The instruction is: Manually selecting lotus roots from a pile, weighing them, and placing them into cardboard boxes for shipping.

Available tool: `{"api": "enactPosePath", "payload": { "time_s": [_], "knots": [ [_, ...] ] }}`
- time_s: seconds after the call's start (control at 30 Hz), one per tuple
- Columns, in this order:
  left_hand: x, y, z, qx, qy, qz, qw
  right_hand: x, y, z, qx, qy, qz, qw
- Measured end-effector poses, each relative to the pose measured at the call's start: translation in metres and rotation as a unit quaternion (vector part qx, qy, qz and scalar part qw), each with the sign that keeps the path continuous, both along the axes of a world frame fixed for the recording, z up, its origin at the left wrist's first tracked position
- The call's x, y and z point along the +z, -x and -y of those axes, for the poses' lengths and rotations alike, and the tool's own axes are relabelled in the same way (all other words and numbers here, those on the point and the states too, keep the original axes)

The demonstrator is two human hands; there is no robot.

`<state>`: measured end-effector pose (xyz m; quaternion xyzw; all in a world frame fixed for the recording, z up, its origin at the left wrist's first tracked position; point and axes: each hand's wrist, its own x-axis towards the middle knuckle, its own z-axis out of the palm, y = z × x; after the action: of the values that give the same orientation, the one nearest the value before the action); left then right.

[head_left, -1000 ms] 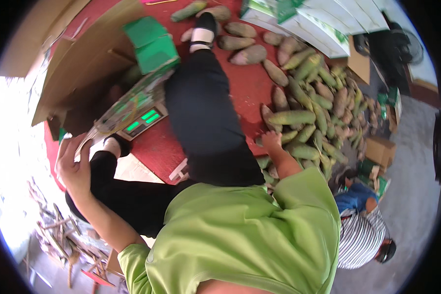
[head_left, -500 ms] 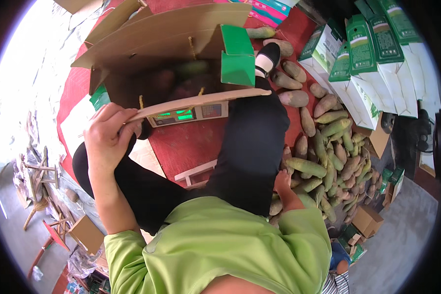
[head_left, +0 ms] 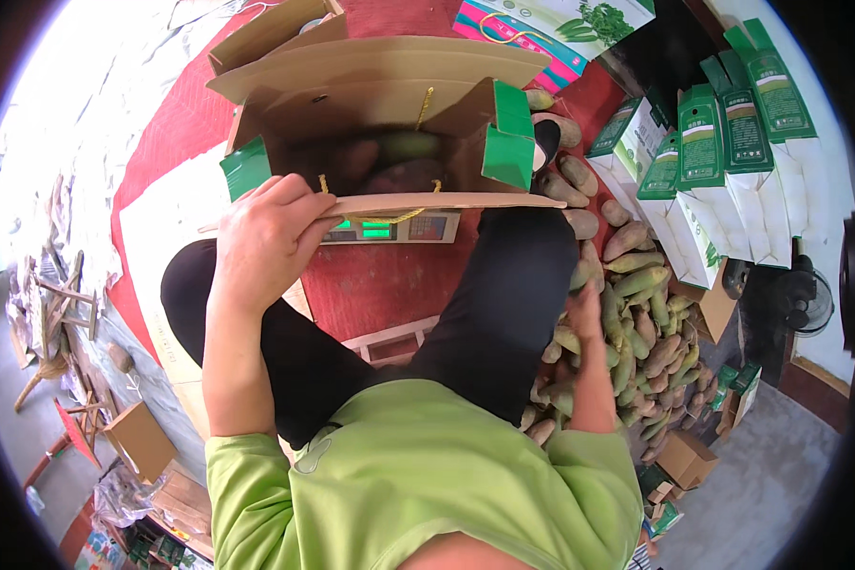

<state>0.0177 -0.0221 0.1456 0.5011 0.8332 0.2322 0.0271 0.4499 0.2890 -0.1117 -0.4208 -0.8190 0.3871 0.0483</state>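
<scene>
Right hand [head_left: 584, 309] shifted forward — carton [head_left: 361, 109] lies beyond left hand [head_left: 271, 228], flap [head_left: 484, 200] gripped.

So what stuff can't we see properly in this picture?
Head view: how many vegetables are in the open box; shadow and its front flap hide the bottom.
Head view: the top part of the scale; that flap, held by the left hand, covers it.
Head view: whether the right hand touches the vegetable pile; the hand is blurred.
Head view: all of the white carton; the upper edge cuts it off.
</scene>
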Motion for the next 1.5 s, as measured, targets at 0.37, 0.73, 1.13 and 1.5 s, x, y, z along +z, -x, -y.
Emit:
{"api": "enactPosePath", "payload": {
  "time_s": [0.37,0.73,1.13,1.5],
  "knots": [
    [-0.004,0.004,0.005,-0.014,-0.021,-0.004,1.000,0.334,0.218,0.012,0.076,-0.061,-0.370,0.924],
    [-0.007,0.005,0.011,-0.002,-0.021,-0.006,1.000,0.316,0.359,0.090,0.400,-0.234,-0.127,0.877],
    [-0.007,0.006,0.012,0.005,-0.046,-0.029,0.999,0.282,0.311,0.058,0.163,-0.051,-0.265,0.949],
    [-0.006,0.003,0.005,0.027,-0.065,-0.035,0.997,0.054,0.075,0.015,-0.128,0.078,-0.228,0.962]
  ]
}}
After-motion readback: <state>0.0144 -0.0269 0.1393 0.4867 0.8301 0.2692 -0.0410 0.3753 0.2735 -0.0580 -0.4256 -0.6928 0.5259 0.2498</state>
